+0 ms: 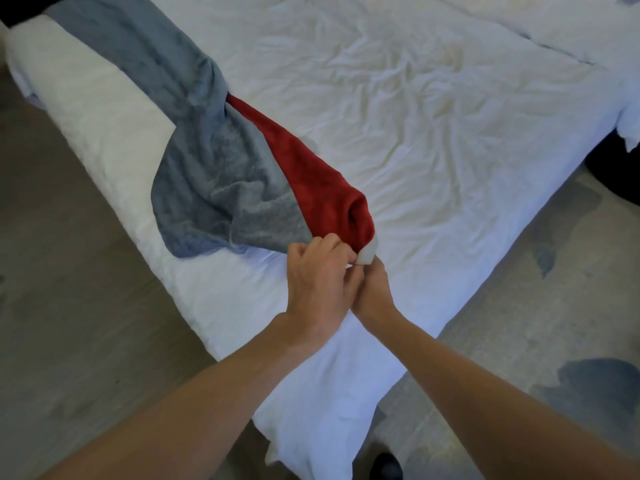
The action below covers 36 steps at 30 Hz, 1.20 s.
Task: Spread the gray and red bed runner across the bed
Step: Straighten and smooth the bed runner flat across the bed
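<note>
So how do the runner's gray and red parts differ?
The gray part is wide, reaching the bed edge; the red part is a narrow strip further in. Gray runs to the far corner; red begins at the twist. Both are bunched, ending at the left hand and right hand.

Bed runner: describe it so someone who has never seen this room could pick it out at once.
Start at the big white bed. Along its left edge lies the bed runner, a long twisted strip whose near end the left hand and right hand pinch. It is the only coloured cloth there: gray with a red part.
</note>
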Tool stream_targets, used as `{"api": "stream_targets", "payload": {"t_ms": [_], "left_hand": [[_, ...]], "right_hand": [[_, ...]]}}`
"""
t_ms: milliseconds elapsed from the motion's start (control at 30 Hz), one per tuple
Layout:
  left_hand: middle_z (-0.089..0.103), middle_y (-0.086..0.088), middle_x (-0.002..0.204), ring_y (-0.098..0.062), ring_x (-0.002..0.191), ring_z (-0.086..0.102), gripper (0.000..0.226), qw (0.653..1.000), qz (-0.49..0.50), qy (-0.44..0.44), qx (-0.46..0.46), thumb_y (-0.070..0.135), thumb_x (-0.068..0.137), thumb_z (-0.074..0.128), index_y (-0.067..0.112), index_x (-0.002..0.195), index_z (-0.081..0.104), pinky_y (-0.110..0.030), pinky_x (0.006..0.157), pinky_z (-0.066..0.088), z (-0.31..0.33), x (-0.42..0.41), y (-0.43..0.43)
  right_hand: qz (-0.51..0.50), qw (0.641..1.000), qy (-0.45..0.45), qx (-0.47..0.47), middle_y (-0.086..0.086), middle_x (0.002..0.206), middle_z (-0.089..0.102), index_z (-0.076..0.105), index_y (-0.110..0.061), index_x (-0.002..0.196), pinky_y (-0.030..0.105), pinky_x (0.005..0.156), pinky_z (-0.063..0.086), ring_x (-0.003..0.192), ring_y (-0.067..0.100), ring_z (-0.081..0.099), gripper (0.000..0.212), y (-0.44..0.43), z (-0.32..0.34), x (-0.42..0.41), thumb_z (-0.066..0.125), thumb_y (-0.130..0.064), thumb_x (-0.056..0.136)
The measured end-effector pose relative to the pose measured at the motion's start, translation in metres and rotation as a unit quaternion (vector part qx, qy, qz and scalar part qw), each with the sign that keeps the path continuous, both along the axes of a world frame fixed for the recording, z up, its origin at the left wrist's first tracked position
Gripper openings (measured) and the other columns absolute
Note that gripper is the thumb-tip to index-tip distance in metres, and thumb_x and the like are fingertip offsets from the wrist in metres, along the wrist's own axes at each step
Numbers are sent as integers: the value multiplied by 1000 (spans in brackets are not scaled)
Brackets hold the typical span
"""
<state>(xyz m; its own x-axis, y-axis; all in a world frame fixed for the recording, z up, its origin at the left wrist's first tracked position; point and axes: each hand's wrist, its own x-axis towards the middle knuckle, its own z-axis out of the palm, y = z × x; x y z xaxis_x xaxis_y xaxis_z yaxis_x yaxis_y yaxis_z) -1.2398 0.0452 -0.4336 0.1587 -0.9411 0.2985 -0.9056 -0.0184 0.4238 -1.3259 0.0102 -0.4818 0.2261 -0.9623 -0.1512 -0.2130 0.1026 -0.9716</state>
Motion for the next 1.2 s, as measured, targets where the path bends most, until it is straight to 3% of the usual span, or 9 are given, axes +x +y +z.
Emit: {"api": "stream_targets", "payload": {"t_ms": [100, 233, 367, 500, 600, 833, 933, 1067, 1200], "left_hand": [[55, 5, 67, -16, 65, 50, 16, 999, 1, 30, -20, 18, 80, 65, 19, 64, 59, -35, 66, 36, 7, -11, 4], [59, 5, 68, -15, 66, 51, 15, 998, 17, 44, -32, 20, 80, 67, 20, 66, 63, -37, 68, 40, 14, -16, 2], [62, 6, 77, -14, 73, 54, 7, 998, -21, 40, -35, 25, 83, 66, 20, 80, 69, -36, 72, 41, 11, -14, 0], [68, 3, 90, -16, 83, 61, 14, 997, -60, 42, -38, 23, 84, 67, 18, 97, 68, -35, 74, 47, -2, -4, 9], [69, -3, 99, -22, 91, 64, 21, 999, -51, 15, -13, 22, 84, 68, 14, 103, 67, -35, 81, 50, -13, 1, 15], [67, -6, 104, -26, 95, 62, 35, 996, -54, -60, 27, 23, 75, 77, 12, 107, 67, -39, 81, 50, -27, -4, 10], [66, -5, 97, -26, 90, 62, 34, 994, -57, -91, 27, 23, 71, 79, 11, 101, 68, -41, 77, 50, -34, -4, 8], [67, -3, 88, -26, 83, 63, 28, 992, -58, -111, 21, 22, 69, 80, 13, 93, 70, -39, 73, 48, -42, -3, 6], [66, 1, 71, -22, 70, 61, 13, 993, -66, -96, 36, 15, 70, 79, 15, 78, 69, -38, 67, 46, -43, -8, 0]], "right_hand": [[-25, 999, -34, 16, -2, 53, 51, 53, -14, 59, 19, 51, 48, 55, 9, 56, 47, 4, 4, 4, 29, -22, 98], [-82, 991, -84, 62, -1, 57, 33, 36, -14, 61, 20, 47, 38, 53, 10, 38, 28, 3, 14, 3, 31, -14, 89], [-88, 975, -176, 107, -7, 50, 48, 48, -11, 62, 16, 45, 43, 47, 4, 50, 35, 3, 20, -6, 32, -1, 91], [-64, 997, 40, -21, -4, 76, 67, 66, -9, 92, 8, 59, 45, 69, 4, 62, 12, 6, 14, -26, 55, -4, 90], [-70, 990, 114, -41, -1, 76, 66, 67, -12, 85, 6, 58, 43, 72, 7, 60, 6, 7, 6, -44, 63, -15, 88], [-61, 990, 119, -39, -1, 77, 55, 51, -26, 68, 5, 53, 38, 61, -2, 50, 29, 12, 13, -81, 59, -9, 90], [-62, 995, 76, -7, -2, 78, 51, 50, -20, 68, 9, 55, 40, 63, -6, 51, 28, 17, 20, -96, 55, -6, 92], [-75, 997, 8, 36, 3, 86, 52, 53, -7, 75, 25, 72, 46, 76, 9, 51, 22, 16, 27, -115, 46, -4, 96], [-102, 993, -12, 55, 10, 86, 54, 50, 9, 83, 25, 72, 47, 77, 11, 53, 23, 13, 25, -120, 40, -5, 98]]}}
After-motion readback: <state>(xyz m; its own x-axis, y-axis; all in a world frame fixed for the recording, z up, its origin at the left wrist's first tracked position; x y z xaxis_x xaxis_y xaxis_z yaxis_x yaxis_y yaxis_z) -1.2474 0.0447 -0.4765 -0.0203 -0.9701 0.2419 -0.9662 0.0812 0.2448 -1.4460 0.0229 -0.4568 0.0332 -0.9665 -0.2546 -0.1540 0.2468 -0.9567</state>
